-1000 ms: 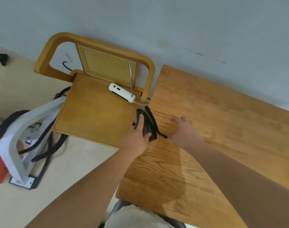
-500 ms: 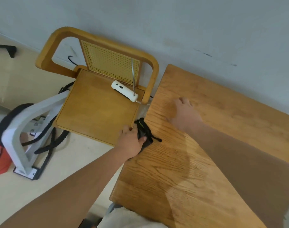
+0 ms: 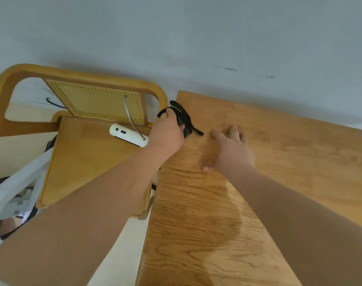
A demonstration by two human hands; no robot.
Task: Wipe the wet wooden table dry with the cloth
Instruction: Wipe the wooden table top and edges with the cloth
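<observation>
The wooden table (image 3: 279, 162) fills the right half of the view, with a darker damp patch on its near left part. A black cloth (image 3: 183, 116) with a green stripe lies at the table's far left edge, near the corner by the wall. My left hand (image 3: 167, 133) is shut on the cloth and presses it against that edge. Just to the right of it, my right hand (image 3: 229, 149) rests flat on the tabletop, fingers spread, holding nothing.
A wooden chair (image 3: 89, 153) with a cane back stands right beside the table's left edge. On its seat lies a white device (image 3: 128, 134) with a grey cable. A white frame (image 3: 19, 182) and dark straps sit on the floor at far left. A grey wall runs behind.
My left hand has slid the cloth along the table's left edge away from me, toward the far corner. My right hand has stayed flat on the tabletop.
</observation>
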